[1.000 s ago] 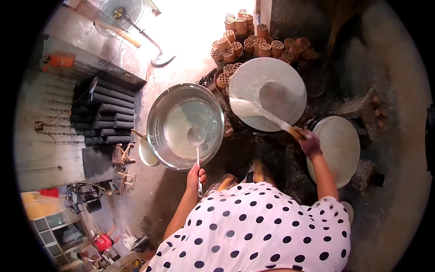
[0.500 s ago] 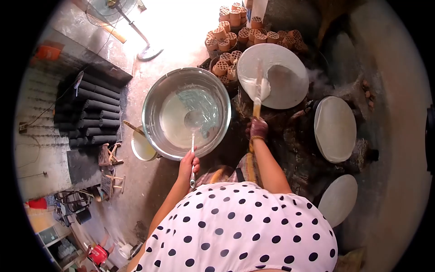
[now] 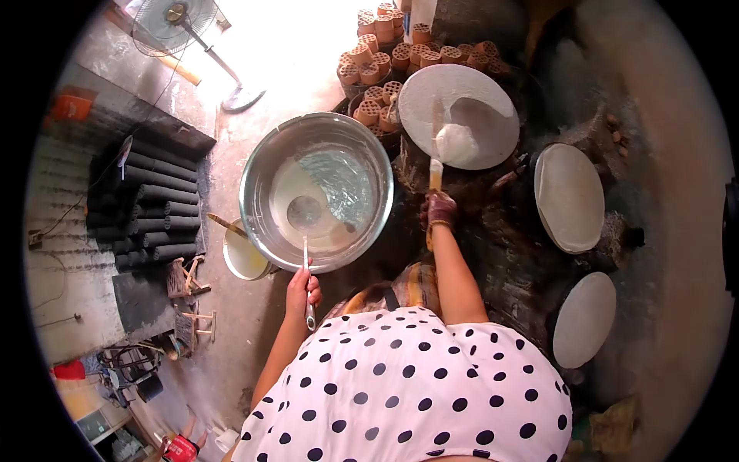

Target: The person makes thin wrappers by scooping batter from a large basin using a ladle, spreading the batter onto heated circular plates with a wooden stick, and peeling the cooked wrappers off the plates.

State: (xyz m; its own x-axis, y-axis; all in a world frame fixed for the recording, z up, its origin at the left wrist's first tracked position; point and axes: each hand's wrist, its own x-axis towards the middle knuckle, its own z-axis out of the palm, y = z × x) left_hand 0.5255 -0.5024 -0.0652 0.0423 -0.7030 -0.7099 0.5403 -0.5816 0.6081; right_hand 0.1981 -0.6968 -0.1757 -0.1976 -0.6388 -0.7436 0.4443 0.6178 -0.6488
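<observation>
My left hand (image 3: 302,291) is wrapped round the handle of a metal ladle (image 3: 305,252). The ladle's round bowl lies in whitish batter (image 3: 286,192) inside a wide metal basin (image 3: 376,165). Wearing a dark glove, my right hand (image 3: 439,209) grips a wooden-handled spreader (image 3: 436,177) whose far part is coated white. That end reaches over a round, pale cooking surface (image 3: 419,96), where a white mass (image 3: 457,145) sits beside it. Part of the surface carries a wet, white layer. Whether the spreader's tip touches it, I cannot tell.
Two more round pale surfaces (image 3: 570,199) (image 3: 585,319) stand at the right. Perforated clay-coloured cylinders (image 3: 369,73) are piled behind the basin. A bucket (image 3: 245,258) with a stick, stacked black cylinders (image 3: 162,192) and a standing fan (image 3: 242,98) are left. Another person (image 3: 182,448) is far back.
The ladle has shifted left in the basin with my left hand. On the cooking surface, the spreader's end and white mass have changed place slightly, and the white layer's outline differs. The view has shifted.
</observation>
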